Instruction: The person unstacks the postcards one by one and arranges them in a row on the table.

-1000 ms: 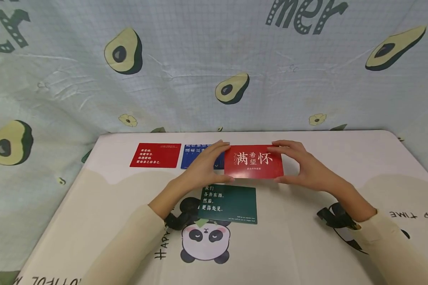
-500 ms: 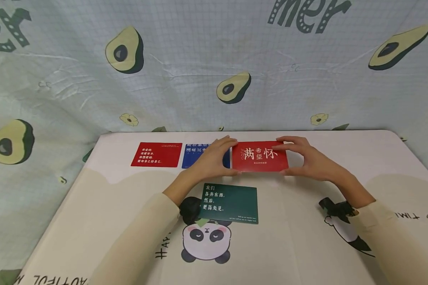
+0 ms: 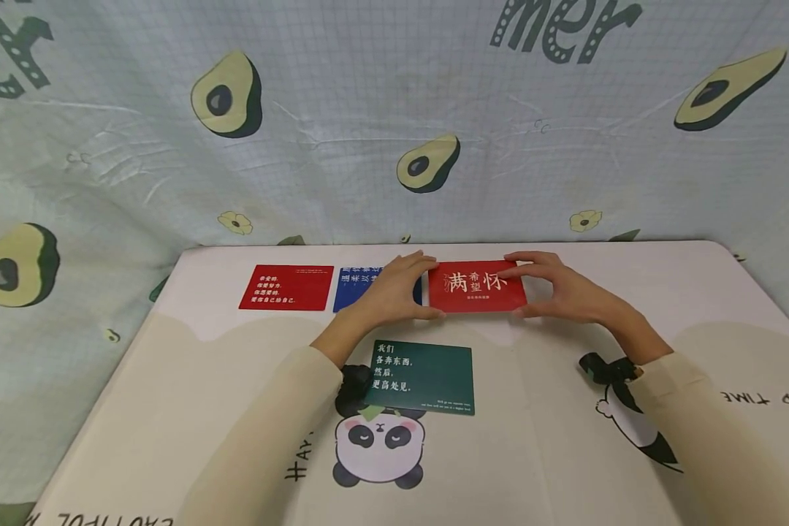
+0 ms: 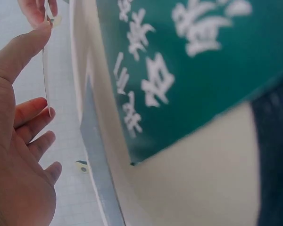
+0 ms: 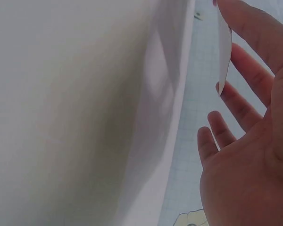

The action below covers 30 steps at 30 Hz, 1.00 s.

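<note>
— Your red card has shifted right and away from you since a second ago.
— Held?
— Yes: your left hand and right hand pinch its opposite ends, just right of the blue card.

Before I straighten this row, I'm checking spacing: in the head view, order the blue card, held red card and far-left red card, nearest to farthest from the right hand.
1. Held red card: touching the right hand.
2. Blue card: left of it, partly hidden.
3. Far-left red card: left end of row.
</note>
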{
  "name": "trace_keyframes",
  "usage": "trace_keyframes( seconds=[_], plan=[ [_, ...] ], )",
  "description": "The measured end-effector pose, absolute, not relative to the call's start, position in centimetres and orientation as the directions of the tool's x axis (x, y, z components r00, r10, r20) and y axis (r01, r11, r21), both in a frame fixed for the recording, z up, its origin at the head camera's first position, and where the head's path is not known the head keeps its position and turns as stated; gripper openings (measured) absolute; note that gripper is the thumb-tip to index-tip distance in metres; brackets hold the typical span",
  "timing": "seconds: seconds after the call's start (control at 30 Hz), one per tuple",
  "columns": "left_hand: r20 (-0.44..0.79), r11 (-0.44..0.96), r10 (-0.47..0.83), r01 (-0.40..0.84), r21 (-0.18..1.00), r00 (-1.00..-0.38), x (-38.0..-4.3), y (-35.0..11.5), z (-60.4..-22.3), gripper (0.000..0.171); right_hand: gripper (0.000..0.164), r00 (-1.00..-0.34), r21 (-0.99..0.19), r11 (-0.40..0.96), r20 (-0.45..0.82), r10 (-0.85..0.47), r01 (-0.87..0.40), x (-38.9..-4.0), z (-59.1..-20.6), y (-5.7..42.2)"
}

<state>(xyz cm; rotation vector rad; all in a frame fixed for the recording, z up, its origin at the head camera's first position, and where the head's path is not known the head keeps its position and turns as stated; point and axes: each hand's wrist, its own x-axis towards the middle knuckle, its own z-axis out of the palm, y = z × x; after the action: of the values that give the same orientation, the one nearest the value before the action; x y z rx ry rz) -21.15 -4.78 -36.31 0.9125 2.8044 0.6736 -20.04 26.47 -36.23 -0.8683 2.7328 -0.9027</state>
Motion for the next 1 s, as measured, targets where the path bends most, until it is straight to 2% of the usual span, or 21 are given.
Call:
trace_keyframes(
  seconds=[0.47, 1.0],
  plan=[
    [-0.013, 0.76, 0.575, 0.528, 0.379, -0.818, -22.0, -4.5, -37.1, 0.086, 0.062, -0.835, -0.595, 0.676, -0.014, -0.55, -0.436, -21.1, -37.2, 26.2],
    [-0.041, 0.771, 0.577, 0.528, 0.357, -0.815, -22.5, -4.5, -37.4, 0.084, 0.065, -0.84, -0.611, 0.686, -0.063, -0.539, -0.395, -21.4, -37.9, 25.8]
  ],
)
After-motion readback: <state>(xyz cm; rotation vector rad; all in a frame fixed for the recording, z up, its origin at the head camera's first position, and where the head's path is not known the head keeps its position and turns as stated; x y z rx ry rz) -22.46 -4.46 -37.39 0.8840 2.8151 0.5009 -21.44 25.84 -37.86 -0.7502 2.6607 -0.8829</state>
